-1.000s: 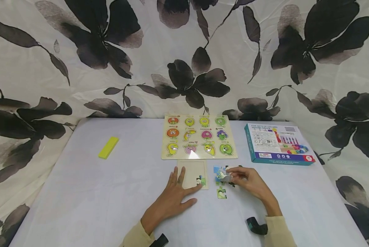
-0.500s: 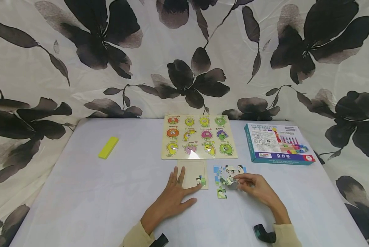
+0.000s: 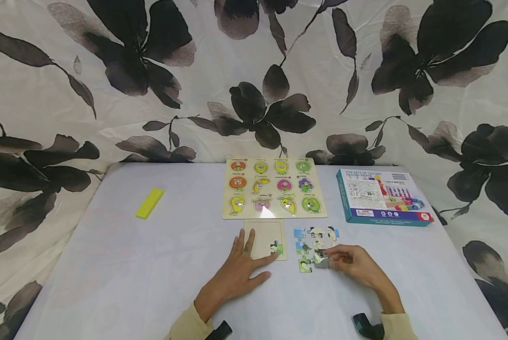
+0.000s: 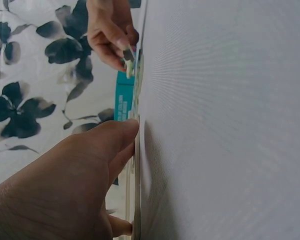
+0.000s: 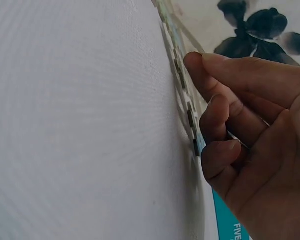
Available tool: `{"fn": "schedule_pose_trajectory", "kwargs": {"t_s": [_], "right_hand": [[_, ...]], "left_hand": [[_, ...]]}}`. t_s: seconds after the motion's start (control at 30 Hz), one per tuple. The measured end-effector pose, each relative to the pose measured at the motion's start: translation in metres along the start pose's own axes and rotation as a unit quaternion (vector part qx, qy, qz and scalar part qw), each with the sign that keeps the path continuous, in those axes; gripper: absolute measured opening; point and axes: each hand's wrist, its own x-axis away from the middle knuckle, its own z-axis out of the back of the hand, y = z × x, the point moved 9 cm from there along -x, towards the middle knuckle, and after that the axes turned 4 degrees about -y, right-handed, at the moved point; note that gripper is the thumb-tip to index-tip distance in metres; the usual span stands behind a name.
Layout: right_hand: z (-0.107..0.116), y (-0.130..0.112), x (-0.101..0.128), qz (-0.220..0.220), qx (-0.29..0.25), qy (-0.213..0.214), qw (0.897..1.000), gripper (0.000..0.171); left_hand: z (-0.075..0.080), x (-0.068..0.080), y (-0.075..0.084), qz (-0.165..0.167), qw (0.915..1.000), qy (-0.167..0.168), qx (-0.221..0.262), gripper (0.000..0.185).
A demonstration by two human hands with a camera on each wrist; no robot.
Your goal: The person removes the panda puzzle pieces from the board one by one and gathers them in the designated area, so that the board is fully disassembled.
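My left hand [image 3: 236,271] lies with spread fingers on a small pale puzzle tray [image 3: 262,238], its thumb and fingers at the tray's edges. One jigsaw piece [image 3: 278,249] sits in the tray's near right corner. To the right, my right hand [image 3: 357,267] pinches another jigsaw piece [image 3: 321,260] between thumb and fingertips, tilted with its grey side showing. In the left wrist view this pinched jigsaw piece [image 4: 128,62] is held above the table. Several panda jigsaw pieces [image 3: 317,233] lie together beside the tray. The right wrist view hides the pinched piece behind the fingers.
Behind the tray lies a board with fruit pictures [image 3: 251,193]. A teal-edged box [image 3: 385,196] stands at the back right, and a yellow block [image 3: 149,203] lies at the left. Floral cloth [image 3: 254,108] hangs behind the white table [image 3: 122,274].
The right hand has moved toward me and slightly right with the pinched jigsaw piece, uncovering the panda pieces behind it. My left hand has stayed in place on the tray.
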Motion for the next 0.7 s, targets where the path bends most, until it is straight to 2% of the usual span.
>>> {"fn": "schedule_pose_trajectory", "kwargs": {"t_s": [0.33, 0.7], "right_hand": [[-0.0018, 0.0027, 0.0042, -0.010, 0.024, 0.002, 1.000, 0.025], [-0.0007, -0.0015, 0.0075, 0.006, 0.060, 0.002, 0.998, 0.022]], "left_hand": [[-0.0005, -0.0002, 0.0001, -0.001, 1.0000, 0.002, 0.001, 0.046], [0.0000, 0.0001, -0.0004, -0.005, 1.0000, 0.003, 0.002, 0.045]]}}
